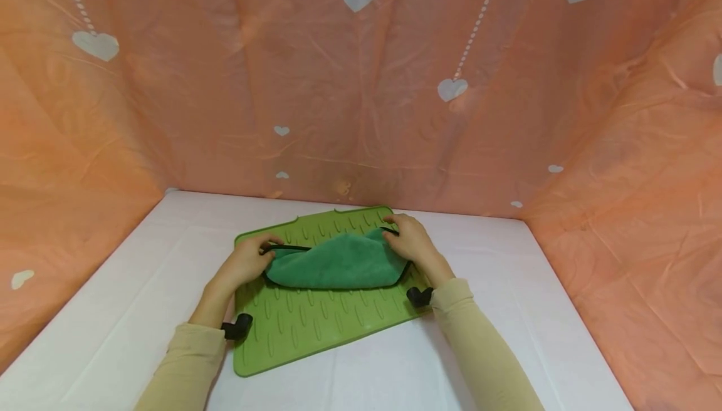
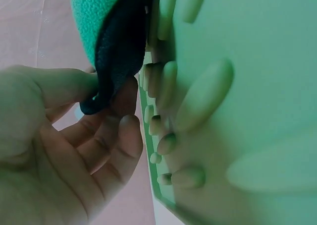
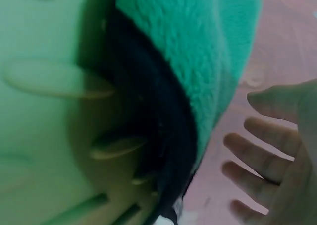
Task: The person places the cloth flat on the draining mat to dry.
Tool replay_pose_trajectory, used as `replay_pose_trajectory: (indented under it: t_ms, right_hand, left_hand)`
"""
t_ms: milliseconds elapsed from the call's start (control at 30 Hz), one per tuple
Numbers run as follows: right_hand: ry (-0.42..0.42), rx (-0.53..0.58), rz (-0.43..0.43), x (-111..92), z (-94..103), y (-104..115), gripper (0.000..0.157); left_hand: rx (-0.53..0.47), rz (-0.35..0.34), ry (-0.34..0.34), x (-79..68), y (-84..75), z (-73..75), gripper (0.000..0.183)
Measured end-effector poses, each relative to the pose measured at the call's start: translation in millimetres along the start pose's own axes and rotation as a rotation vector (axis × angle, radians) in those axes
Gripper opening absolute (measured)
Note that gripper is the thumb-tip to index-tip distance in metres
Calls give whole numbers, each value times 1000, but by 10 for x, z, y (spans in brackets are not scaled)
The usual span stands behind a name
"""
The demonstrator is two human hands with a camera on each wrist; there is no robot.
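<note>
In the head view, a fleecy green cloth with black edging (image 1: 338, 264) sits at the centre of the frame, folded over, above a flat green rubbery mat with raised ridges (image 1: 304, 323). The left hand (image 1: 251, 260), left of centre, pinches the cloth's edging between thumb and fingers (the left wrist view shows it closely). The right hand (image 1: 412, 239), right of centre, has its thumb and 4 fingers spread, just beside the cloth. A white-covered table (image 1: 141, 311) fills the lower frame; a peach curtain with pale hearts (image 1: 316, 85), the upper.
</note>
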State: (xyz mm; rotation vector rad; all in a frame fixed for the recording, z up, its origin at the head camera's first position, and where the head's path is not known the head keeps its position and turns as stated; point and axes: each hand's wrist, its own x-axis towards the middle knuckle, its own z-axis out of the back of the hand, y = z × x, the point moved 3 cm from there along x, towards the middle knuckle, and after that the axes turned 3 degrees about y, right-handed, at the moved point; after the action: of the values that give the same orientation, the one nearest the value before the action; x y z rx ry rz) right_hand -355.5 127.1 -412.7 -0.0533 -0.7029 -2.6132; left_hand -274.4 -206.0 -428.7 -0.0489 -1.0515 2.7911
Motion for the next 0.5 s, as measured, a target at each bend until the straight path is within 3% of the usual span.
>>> replay_pose_trajectory:
  t_ms: [100, 233, 500]
  right_hand:
    - [108, -5, -2, 126, -62, 15, 38]
    - [178, -24, -25, 237, -143, -29, 35]
    - [154, 26, -18, 282, -146, -109, 27]
  left_hand:
    - [-8, 4, -6, -4, 3, -1, 30]
    - [-19, 6, -10, -8, 10, -3, 30]
    - [-37, -18, -55, 13, 21, 55, 29]
